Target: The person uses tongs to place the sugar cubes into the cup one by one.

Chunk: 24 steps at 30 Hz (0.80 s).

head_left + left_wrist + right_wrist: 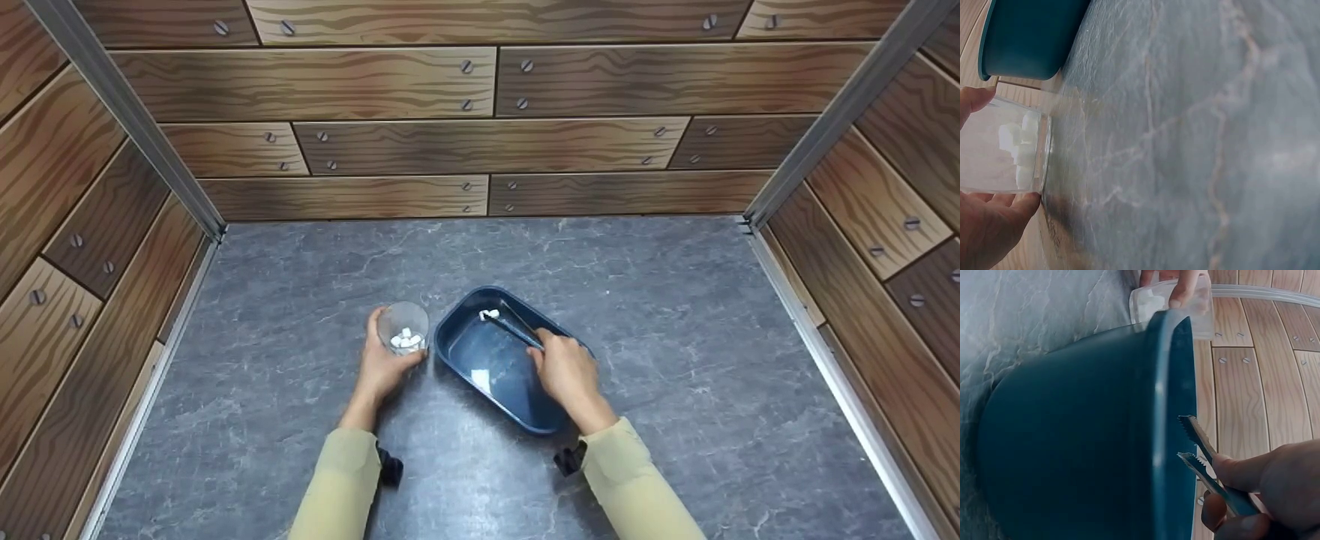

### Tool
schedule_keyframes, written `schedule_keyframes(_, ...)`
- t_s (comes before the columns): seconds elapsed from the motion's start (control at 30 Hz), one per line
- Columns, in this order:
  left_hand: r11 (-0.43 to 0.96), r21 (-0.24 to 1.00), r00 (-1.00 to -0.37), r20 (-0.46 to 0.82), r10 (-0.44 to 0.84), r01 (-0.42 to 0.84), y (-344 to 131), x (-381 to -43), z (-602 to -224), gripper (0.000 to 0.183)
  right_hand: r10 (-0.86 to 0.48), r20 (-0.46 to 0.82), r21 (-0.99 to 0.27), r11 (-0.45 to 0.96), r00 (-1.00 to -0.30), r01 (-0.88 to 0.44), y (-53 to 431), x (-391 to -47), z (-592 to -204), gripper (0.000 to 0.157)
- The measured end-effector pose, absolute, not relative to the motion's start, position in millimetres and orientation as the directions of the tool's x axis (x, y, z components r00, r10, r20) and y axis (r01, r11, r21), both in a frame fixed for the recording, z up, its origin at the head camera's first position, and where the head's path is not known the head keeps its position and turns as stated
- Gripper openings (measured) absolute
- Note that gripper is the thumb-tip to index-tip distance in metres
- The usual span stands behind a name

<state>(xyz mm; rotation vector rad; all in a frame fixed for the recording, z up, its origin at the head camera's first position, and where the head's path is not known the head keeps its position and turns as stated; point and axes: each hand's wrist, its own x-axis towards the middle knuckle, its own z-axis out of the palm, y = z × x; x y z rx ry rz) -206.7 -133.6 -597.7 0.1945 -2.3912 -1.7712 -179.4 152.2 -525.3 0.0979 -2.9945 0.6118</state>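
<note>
My left hand (384, 369) grips a clear cup (985, 140) from both sides, thumb and fingers around its wall. Several small white pieces (406, 340) lie at the bottom of the cup, which stands upright on the grey surface. In my right hand (568, 367) is a pair of tongs (514, 330) with serrated tips, reaching over the blue basin (495, 409). A few white pieces (493, 313) lie inside the basin near its far corner, right at the tong tips in the head view. The right wrist view shows the tong arms spread apart, with the basin wall hiding its floor.
The basin sits at an angle just right of the cup, its rim close to my left thumb. Wood-patterned panels (390, 146) wall in the grey marbled surface (660, 300) at the back and both sides, with metal strips (832, 367) along the edges.
</note>
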Motion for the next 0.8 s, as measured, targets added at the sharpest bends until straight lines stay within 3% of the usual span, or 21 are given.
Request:
schedule_keyframes(0.33, 0.284, 0.959, -0.977, 0.077, -0.197, 0.018, -133.1, -206.7, -599.6, 0.103, -0.036, 0.05, -0.358, 0.932, -0.998, -0.051, 153.5, -182.5, -528.5, 0.016)
schedule_keyframes(0.8, 0.31, 0.951, -0.98, 0.045, -0.192, -0.017, -134.5, -206.8, -598.2, 0.102, -0.011, 0.015, -0.316, 0.949, -1.0, -0.015, 151.5, -186.4, -533.5, 0.025)
